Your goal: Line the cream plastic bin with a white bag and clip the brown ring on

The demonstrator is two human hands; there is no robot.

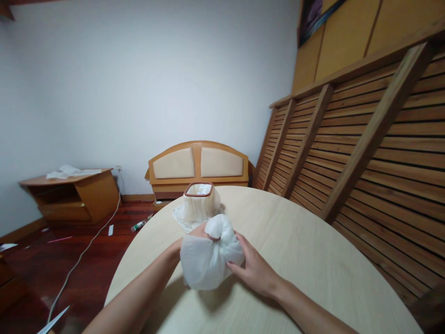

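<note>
Right hand: half curled, thumb and fingers holding the right side of the white plastic bundle. Left hand: at the bundle's far left, partly covered by film; its grip cannot be determined. Work over the near tabletop, nearer than the rimmed container. Apply light, even pressure; thin film may tear. Bundle underside and contents: not visible.

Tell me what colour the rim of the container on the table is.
Reddish brown; the rim shows best in the head view.
</note>
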